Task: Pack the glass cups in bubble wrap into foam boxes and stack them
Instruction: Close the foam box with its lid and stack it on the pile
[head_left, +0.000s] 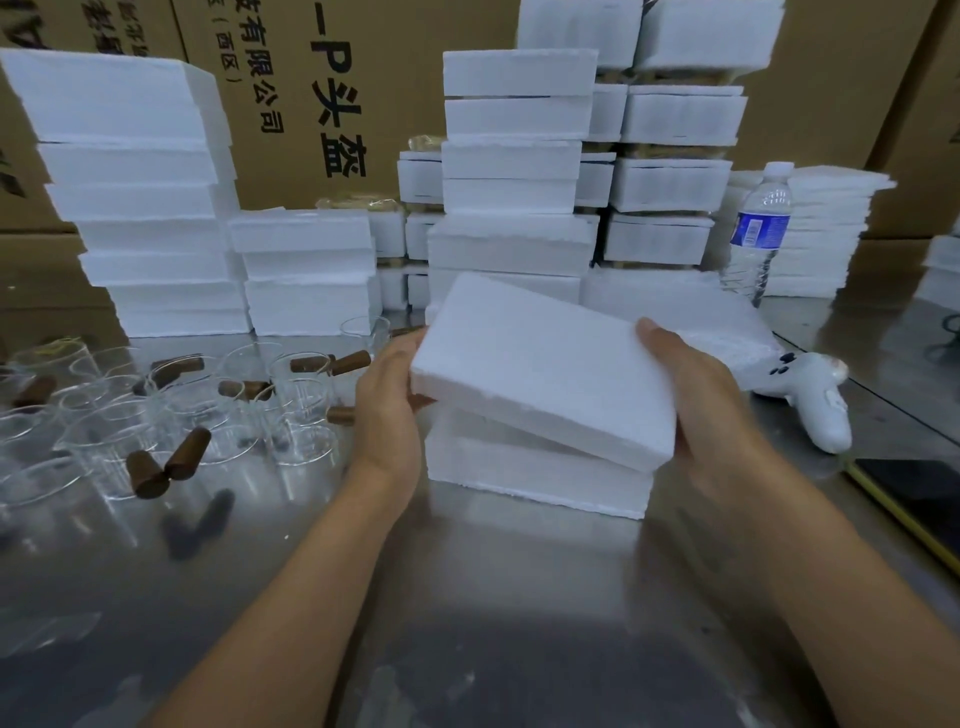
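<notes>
While not yet seated, held tilted above the foam box (535, 473) on the desk (493, 597): foam lid (540, 374) pinched at opposite edges by left grip (387, 400) and right grip (696, 395), probably for squaring up before pressing shut. Kept within reach at left: glass cups (208, 410), bare.

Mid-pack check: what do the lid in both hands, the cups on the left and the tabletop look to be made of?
Foam lid: likely expanded polystyrene, matte white, with crumbly, ragged edges. Cups: clear glass, glossy and see-through, with bright rim highlights. Their brown handles look like wood, though that is uncertain. Table: probably stainless steel, brushed grey, showing blurred reflections.
</notes>
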